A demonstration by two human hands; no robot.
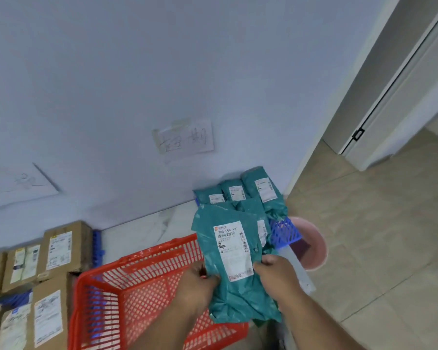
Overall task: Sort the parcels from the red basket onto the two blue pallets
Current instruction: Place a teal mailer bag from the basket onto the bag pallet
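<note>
Bag: you hold a teal mailer bag (234,263) label-up between both hands, over the red basket's (127,296) far right corner, likely to read it.
Left hand (197,284): pinching the bag's left edge.
Right hand (276,274): pinching its right edge.
Beyond your hands: teal bags (250,195) on a blue pallet (283,232), so yours probably belongs there.
Left of your hands: cardboard boxes (61,248) on the other pallet (98,248).

Single head view, tilted, looking forward-down; near red basket (142,294), wall (137,72) beyond.
</note>
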